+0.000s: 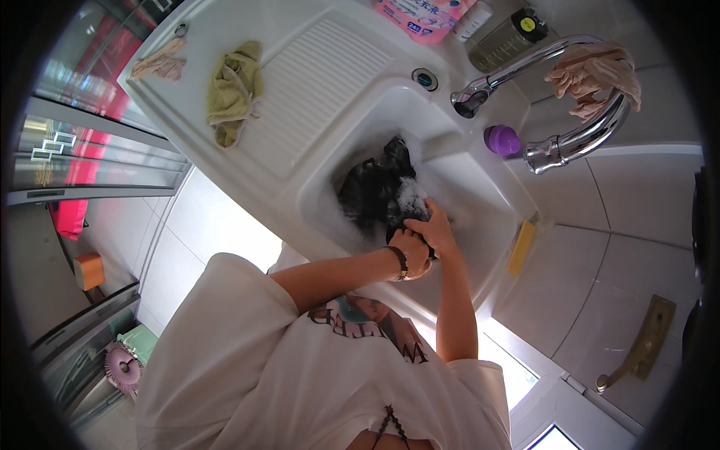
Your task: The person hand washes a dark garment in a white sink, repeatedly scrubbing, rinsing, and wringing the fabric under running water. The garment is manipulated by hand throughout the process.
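Note:
A wet black garment (pixel 368 188) lies bunched in the white laundry sink basin (pixel 315 205), with suds (pixel 410 194) on it. My left hand (pixel 412 253), a dark beaded bracelet at its wrist, is closed on a bunched end of the garment near the basin's front. Just beyond it and touching it, my right hand (pixel 436 228) grips the same cloth, its fingertips at the foam. Part of the cloth is hidden under both hands.
Left of the basin is a ribbed washboard (pixel 332 73), with a green cloth (pixel 233 93) beside it. A chrome faucet (pixel 596 135) draped with beige fabric (pixel 596 73) arches over the right side. A purple cap (pixel 502 140), pink detergent pouch (pixel 424 17) and yellow bar (pixel 521 247) line the rim.

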Demonstrator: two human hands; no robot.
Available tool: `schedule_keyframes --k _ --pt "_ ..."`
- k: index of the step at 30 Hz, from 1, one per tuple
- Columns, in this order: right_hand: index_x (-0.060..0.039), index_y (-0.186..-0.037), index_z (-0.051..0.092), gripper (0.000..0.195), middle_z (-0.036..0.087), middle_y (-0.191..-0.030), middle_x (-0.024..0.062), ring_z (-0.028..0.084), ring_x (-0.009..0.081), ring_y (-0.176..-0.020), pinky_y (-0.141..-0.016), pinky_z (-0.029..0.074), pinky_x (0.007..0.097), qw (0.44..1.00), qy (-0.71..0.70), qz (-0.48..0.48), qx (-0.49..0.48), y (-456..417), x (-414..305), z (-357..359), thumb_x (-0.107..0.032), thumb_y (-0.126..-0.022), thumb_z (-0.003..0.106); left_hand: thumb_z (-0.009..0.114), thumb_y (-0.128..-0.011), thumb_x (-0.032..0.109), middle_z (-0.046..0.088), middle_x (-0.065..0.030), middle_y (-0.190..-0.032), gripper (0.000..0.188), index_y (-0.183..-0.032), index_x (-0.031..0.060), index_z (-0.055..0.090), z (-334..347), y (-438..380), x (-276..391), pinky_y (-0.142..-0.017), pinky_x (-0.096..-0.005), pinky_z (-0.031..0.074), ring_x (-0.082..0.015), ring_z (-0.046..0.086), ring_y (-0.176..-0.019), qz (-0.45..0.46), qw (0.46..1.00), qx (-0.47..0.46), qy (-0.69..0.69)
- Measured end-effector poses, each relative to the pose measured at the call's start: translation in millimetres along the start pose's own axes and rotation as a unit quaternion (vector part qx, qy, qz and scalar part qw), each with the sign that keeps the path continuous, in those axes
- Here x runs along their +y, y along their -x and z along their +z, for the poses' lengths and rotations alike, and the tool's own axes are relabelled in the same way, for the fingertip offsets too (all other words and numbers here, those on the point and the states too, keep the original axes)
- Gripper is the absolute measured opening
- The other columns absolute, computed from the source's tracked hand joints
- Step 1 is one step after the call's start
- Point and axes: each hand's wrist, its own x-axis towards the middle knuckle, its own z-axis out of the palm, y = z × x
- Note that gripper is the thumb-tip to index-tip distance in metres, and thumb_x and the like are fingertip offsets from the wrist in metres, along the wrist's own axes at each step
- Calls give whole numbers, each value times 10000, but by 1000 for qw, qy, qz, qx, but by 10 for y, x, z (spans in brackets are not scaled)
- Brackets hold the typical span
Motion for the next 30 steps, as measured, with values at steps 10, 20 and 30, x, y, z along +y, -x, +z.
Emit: schedule_keyframes --k 10,20,30 --pt "65 -1163 505 519 583 -1003 107 555 170 -908 -834 432 278 922 -385 -45 15 362 -781 -464 84 -645 492 598 -794 424 631 -170 -938 415 -932 35 638 -265 -221 -1238 -788 -409 468 -328 591 -908 -259 876 291 284" --pt "-13 -1091 523 519 563 -986 77 539 175 -938 -892 383 275 851 -503 -102 106 1143 -1035 -831 46 -576 510 585 -851 367 622 -127 -1108 450 -1149 30 587 -43 -518 -671 -902 -390 462 -250 594 -1015 -141 414 -127 890" --pt "-24 -1089 517 345 550 -1023 74 514 173 -973 -887 388 283 853 -502 26 138 1411 12 -637 -109 -754 512 601 -794 117 602 -35 -869 149 -911 24 604 -568 -260 -523 -699 -279 459 -127 568 -795 -112 642 91 753"
